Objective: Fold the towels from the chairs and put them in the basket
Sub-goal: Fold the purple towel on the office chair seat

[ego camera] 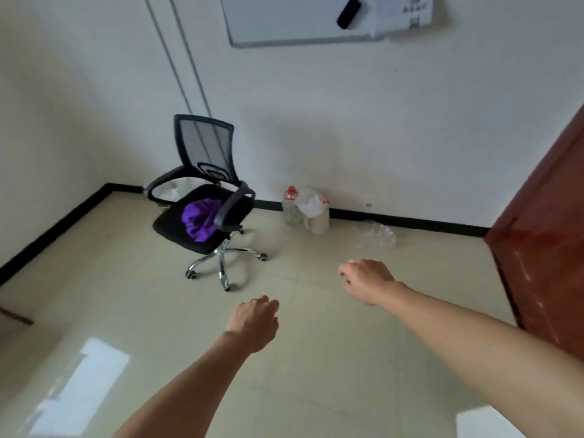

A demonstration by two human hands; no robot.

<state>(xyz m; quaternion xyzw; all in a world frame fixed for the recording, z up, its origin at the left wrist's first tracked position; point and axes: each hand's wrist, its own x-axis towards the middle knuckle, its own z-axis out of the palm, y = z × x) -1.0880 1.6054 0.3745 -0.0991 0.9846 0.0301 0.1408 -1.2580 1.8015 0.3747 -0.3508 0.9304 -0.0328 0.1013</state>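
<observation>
Two hands in frame. State? (Checker)

Left hand (256,320) and right hand (368,279) both reach forward over the floor tiles, fingers loosely curled, grasping nothing. Right is further out, toward the far wall. (Observer)

Task item? (Checker)

One purple towel (200,221), bunched and unfolded, on the seat of the black office chair (202,140) at far left, well apart from both hands. (Observer)

Progress? (Checker)

Judged early for this towel: not picked up, not folded. Basket not in view, so nothing can be logged about what it holds or how many towels are done. Left to do: reach the chair, lift, fold, carry to the basket. (Observer)

Containers? (Checker)

Clear plastic jug (291,205) with a red cap against the far wall; fill level cannot be told. Just beside it on the right, touching, a beige vessel (317,224) with a white bag (311,200) draped over its top; contents hidden. Crumpled clear plastic (374,235) lies on the floor to their right. (Observer)
</observation>
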